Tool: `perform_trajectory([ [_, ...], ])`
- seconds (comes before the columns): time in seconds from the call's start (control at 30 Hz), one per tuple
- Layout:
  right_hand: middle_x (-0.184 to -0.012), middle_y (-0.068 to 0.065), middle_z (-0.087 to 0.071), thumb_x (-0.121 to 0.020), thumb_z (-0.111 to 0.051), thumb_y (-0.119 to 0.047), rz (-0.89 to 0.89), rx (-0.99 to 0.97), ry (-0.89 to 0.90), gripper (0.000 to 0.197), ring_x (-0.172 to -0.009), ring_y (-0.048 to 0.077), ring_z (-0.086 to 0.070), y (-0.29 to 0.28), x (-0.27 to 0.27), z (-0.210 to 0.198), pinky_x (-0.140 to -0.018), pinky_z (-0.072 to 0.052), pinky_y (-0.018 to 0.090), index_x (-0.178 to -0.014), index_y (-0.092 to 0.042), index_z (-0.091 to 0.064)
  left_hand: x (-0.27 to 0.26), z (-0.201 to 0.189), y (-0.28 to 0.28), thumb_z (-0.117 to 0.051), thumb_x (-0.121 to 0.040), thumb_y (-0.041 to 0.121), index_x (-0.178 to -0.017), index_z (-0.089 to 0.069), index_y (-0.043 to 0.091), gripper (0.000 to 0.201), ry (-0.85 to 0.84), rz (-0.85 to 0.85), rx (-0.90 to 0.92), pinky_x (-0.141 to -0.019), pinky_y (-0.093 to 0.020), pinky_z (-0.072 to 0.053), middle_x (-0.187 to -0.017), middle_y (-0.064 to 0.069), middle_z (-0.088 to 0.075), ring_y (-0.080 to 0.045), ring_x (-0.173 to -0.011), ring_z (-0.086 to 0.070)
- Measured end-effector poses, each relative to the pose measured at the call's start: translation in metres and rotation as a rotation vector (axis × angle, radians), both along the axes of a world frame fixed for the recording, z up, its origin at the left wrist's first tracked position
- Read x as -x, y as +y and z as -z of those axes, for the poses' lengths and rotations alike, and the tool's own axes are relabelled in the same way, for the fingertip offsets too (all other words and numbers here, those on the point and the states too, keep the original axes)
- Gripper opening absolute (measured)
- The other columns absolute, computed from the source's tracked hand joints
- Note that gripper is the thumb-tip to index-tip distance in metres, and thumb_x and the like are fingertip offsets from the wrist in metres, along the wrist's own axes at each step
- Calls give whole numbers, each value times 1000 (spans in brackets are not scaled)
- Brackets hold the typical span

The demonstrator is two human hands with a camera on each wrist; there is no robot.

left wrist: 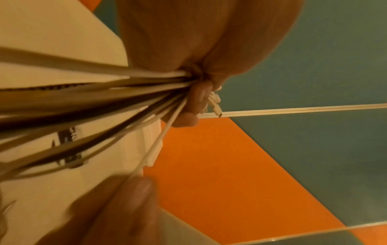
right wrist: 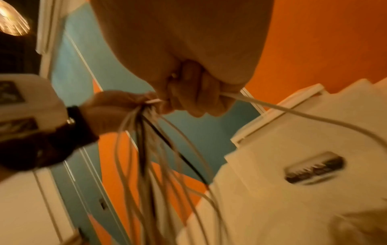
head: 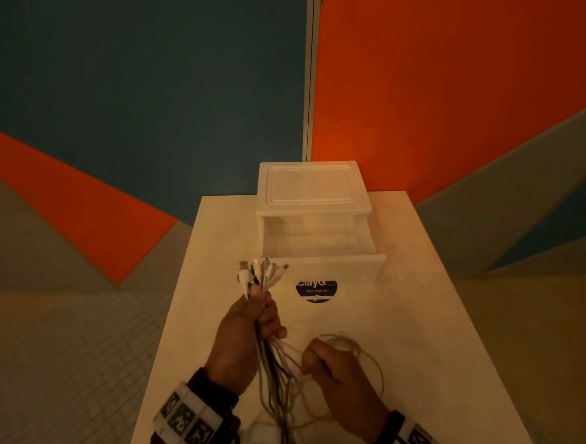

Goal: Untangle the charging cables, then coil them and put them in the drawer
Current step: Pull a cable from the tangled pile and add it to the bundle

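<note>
Over the near table (head: 422, 283), left hand (head: 246, 331) clenches the cables (head: 274, 373) below their plugs, right hand (head: 335, 371) apparently pinches one white strand, mid-untangling; next, draw it free toward the open drawer (head: 323, 254) beyond.

1. The head view looks forward and down from above the desk (head: 405, 284), taking in both hands, the open drawer (head: 319, 240) and the painted wall behind.
2. The left wrist view sits tight under the left hand (left wrist: 199, 41), looking along the cables (left wrist: 104, 92) toward the wall.
3. The right wrist view, blurred, looks past the right hand (right wrist: 188, 49) across to the left hand and the drawer.
4. All three views share the cable bundle.
</note>
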State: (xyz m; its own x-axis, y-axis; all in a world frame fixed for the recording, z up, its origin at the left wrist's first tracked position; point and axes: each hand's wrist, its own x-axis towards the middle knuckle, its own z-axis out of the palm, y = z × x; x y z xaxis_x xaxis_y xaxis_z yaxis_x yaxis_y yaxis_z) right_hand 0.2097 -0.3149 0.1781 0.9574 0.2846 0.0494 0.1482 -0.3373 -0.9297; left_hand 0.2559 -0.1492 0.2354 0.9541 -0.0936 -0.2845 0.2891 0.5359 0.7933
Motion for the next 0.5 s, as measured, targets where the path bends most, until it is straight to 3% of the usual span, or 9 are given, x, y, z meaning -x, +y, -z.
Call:
perform_trajectory([
  [0.1,-76,-13,-61,-94,-30,-63,-1,170,83,42,-71,4,-55,-33,4,53,-73,-47,34,-84,-32,-56,-7,-11,18,-44,-100,36,-83,-45,13,29,-48,21,30,-48,-25,-27,-65,2,-24,-10,-49,-22],
  [0.17,-104,-10,-70,-84,-25,-81,82,281,199,71,-97,8,-64,-63,1,100,-93,-50,39,-110,-29,-66,-11,-18,28,-40,-101,36,-81,-47,14,31,-80,3,42,-46,-24,-23,-64,3,-25,-8,-48,-22],
  [0.2,-116,-4,-68,-83,-28,-81,122,299,241,72,-106,12,-63,-73,-3,112,-99,-48,39,-118,-30,-65,-13,-22,31,-40,-101,37,-80,-48,14,32,-91,-2,57,-46,-24,-23,-63,4,-26,-7,-47,-22],
  [0.23,-117,1,-68,-89,-36,-72,162,311,265,52,-105,14,-63,-78,-9,112,-99,-48,40,-115,-36,-64,-14,-24,33,-41,-101,37,-80,-48,15,32,-95,2,65,-45,-23,-22,-63,4,-27,-7,-47,-22],
  [0.27,-107,5,-70,-96,-44,-53,221,282,294,29,-94,15,-64,-77,-18,105,-94,-50,43,-104,-37,-67,-15,-24,34,-42,-101,38,-79,-47,15,32,-95,20,55,-45,-24,-21,-62,4,-27,-7,-47,-21],
  [0.33,-86,15,-67,-101,-48,-28,350,137,257,25,-70,19,-57,-63,-37,73,-73,-48,40,-93,-15,-68,-13,-21,28,-49,-95,39,-79,-44,16,29,-68,100,-22,-46,-25,-19,-62,3,-26,-8,-47,-20],
  [0.37,-76,11,-64,-100,-47,-30,382,51,200,29,-64,15,-51,-52,-45,51,-65,-44,34,-86,-10,-63,-10,-18,22,-52,-93,40,-80,-42,15,30,-43,141,-78,-46,-25,-20,-62,2,-28,-9,-48,-21],
  [0.43,-62,-4,-51,-98,-46,-32,335,5,60,31,-58,6,-41,-30,-58,15,-60,-36,28,-72,-16,-51,-5,-9,6,-53,-96,40,-88,-45,11,31,-20,167,-220,-46,-25,-24,-64,-3,-41,-11,-48,-25],
  [0.5,-57,-6,-47,-101,-44,-28,230,159,-46,30,-54,7,-42,-7,-63,-10,-55,-33,27,-72,-25,-49,-2,-5,-8,-45,-100,35,-104,-51,4,32,-27,113,-325,-47,-26,-29,-75,-13,-64,-13,-48,-29],
])
